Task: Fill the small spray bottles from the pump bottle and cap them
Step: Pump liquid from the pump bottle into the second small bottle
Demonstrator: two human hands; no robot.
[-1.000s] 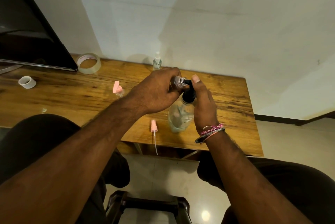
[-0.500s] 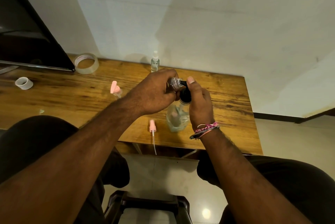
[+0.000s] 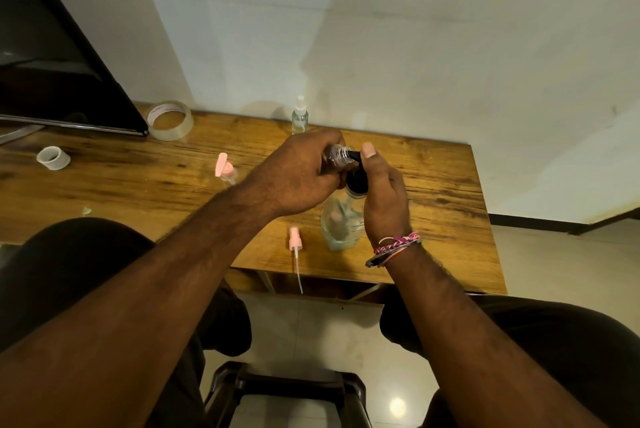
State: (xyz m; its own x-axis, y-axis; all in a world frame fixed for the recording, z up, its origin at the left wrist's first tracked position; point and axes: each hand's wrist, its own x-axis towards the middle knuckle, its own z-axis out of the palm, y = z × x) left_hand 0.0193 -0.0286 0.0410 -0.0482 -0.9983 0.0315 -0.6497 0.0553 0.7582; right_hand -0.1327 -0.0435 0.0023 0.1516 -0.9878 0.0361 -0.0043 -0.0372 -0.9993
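Spray bottles are numbering three in sight: one small clear spray bottle [image 3: 335,156] is lying tilted in the left hand [image 3: 298,174], its threaded open neck meeting the black nozzle of the pump bottle [image 3: 343,219]; a capped spray bottle [image 3: 299,115] is standing upright at the far edge of the worktop [image 3: 446,192], close to the wall; and a third bottle with a pink cap [image 3: 225,171] is sitting left of the hands, too small to make out clearly. The left grip is wrapping closely round the held bottle, hiding most of its body. The right hand [image 3: 382,199] is curling round the black pump head, thumb lying along the spout, so the pump head is largely covered. The pump bottle is standing near the front edge of the worktop, its clear body partly hidden behind the right wrist, which is wearing pink and dark bracelets [image 3: 394,247].

One loose pink spray cap [image 3: 294,242] is lying just left of the pump bottle, its thin dip tube overhanging the front edge. Two tape rolls are resting on the left: a clear tape roll [image 3: 169,121] near the back edge and a small white tape roll [image 3: 53,158] further left. A dark screen [image 3: 52,63] is being cut off by the picture's left side. To the right of the hands the worktop is running bare to its right edge, with floor beyond. A dark stool [image 3: 287,389] is showing between the knees, cut off at the bottom.
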